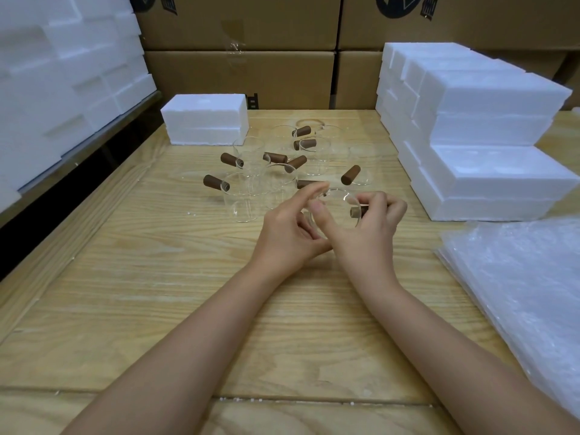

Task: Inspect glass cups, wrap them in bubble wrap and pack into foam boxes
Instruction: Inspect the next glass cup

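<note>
Cup (pixel 336 205) tipped toward me for checking: my right hand (pixel 372 229) pinches its handle (pixel 357 211), fingers (pixel 314 192) of my left hand (pixel 290 229) hold the rim (pixel 341 191).

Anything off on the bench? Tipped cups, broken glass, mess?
Nothing major. The standing cups look upright; the held cup is tilted only because the left hand and right hand hold it. White foam crumbs dot the table seam up front. Cracks can't be judged in clear glass.
</note>
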A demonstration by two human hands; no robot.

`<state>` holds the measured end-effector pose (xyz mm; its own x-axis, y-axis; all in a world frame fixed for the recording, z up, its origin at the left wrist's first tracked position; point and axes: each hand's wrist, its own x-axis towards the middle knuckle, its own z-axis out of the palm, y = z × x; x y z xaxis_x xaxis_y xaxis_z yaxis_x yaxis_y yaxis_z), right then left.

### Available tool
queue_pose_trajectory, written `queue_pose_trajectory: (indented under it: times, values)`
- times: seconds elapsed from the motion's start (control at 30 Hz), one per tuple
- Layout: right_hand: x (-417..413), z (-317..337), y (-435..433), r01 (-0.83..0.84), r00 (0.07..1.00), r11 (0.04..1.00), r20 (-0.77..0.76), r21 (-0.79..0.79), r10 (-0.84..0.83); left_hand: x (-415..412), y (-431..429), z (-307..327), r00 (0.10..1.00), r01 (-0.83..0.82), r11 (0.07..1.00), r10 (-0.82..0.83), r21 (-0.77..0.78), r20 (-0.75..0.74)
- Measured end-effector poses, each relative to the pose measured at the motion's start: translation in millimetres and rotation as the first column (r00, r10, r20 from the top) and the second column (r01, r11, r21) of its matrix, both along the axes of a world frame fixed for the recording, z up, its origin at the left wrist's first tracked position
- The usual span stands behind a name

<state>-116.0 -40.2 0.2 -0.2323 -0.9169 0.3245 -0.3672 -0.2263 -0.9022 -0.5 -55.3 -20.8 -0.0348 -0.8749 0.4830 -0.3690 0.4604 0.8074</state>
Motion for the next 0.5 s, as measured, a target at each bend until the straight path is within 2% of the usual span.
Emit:
queue_pose_trajectory:
  times: [0.13, 0.2, 0.3, 0.37, 0.43, 0.5]
  values:
    - [-4, -2, 0, -0.068, 0.996, 0.997, -0.062, -0.032, 0.066, 1, -1, 2, 0.999, 0.007, 1.0, -0.006, 0.01, -0.049]
    - [-5, -2, 0, -0.118, 0.993, 0.991, -0.021, -0.065, 0.117, 1, -2, 2, 0.998, 0.013, 1.0, -0.013, 0.011, -0.068]
    - [-10, -1, -7, -0.089, 0.949, 0.994, 0.298, -0.069, 0.106, 1, -2, 2, 0.995, 0.035, 0.999, -0.035, -0.008, -0.094]
    - [-15, 0, -13, -0.101, 0.834, 0.994, 0.548, 0.04, 0.062, 1, -1, 1, 0.996, 0.048, 0.998, -0.051, -0.042, -0.078]
    - [-17, -1, -18, -0.139, 0.766, 0.986, 0.641, 0.097, 0.045, 0, 1, 2, 0.995, 0.057, 0.997, -0.061, -0.053, -0.078]
    - [-18, -5, -20, -0.131, 0.771, 0.988, 0.635, 0.088, 0.046, -2, 1, 2, 0.996, 0.052, 0.996, -0.057, -0.067, -0.073]
